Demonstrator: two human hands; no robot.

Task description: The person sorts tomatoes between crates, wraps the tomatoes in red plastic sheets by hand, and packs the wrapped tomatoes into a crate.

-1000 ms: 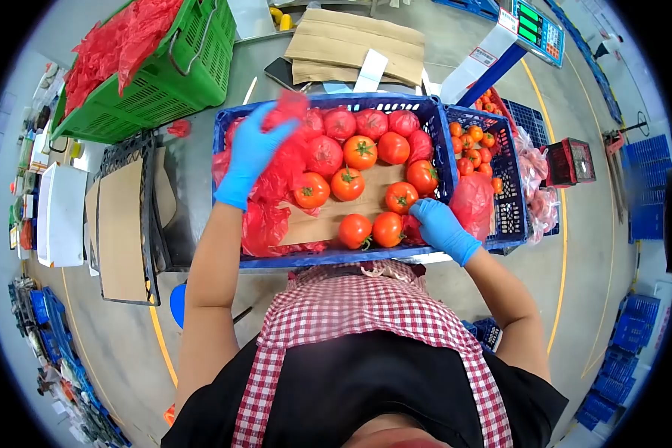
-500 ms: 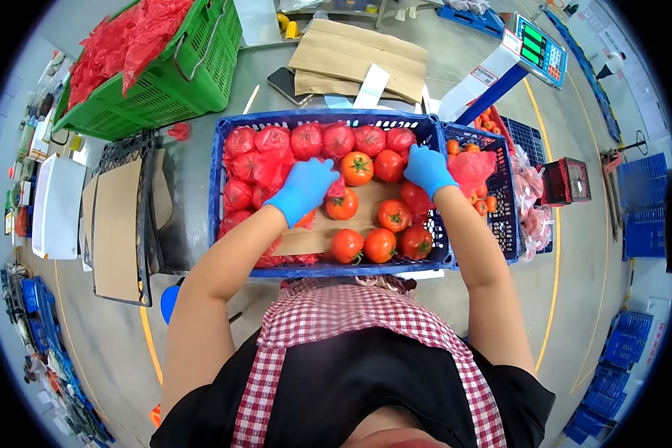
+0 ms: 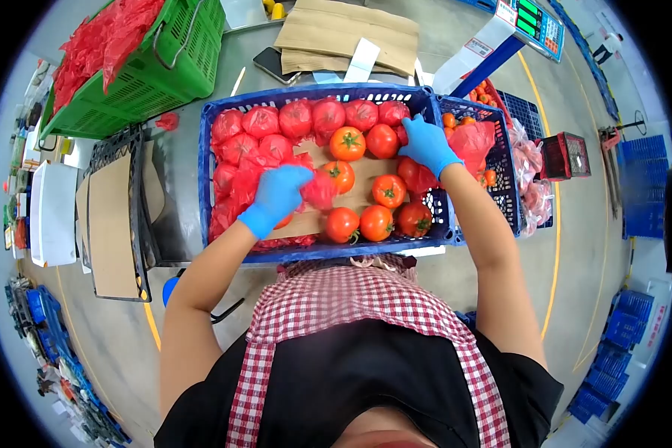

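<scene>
Red tomatoes fill much of a blue plastic crate (image 3: pixel 276 256). Those along its left and back are wrapped in thin red plastic bags, such as a wrapped tomato (image 3: pixel 296 118). Several bare tomatoes (image 3: pixel 389 191) lie on cardboard in the middle and right. My left hand (image 3: pixel 280 196), in a blue glove, is closed on a crumpled red plastic bag (image 3: pixel 319 189), blurred by motion, over the left half. At the back right corner my gloved right hand (image 3: pixel 427 145) has its fingers curled about a wrapped tomato (image 3: pixel 402 136), partly hidden by them.
A green crate (image 3: pixel 190 63) heaped with red bags stands at the back left. Flat cardboard (image 3: pixel 351 33) and a phone (image 3: pixel 275 64) lie behind the blue crate. A smaller blue crate (image 3: pixel 509 179) and a scale (image 3: pixel 534 26) are on the right.
My left hand has drawn left and slightly toward me, with the red bag trailing from it. My right hand stays at the back right corner. The view has shifted a little.
</scene>
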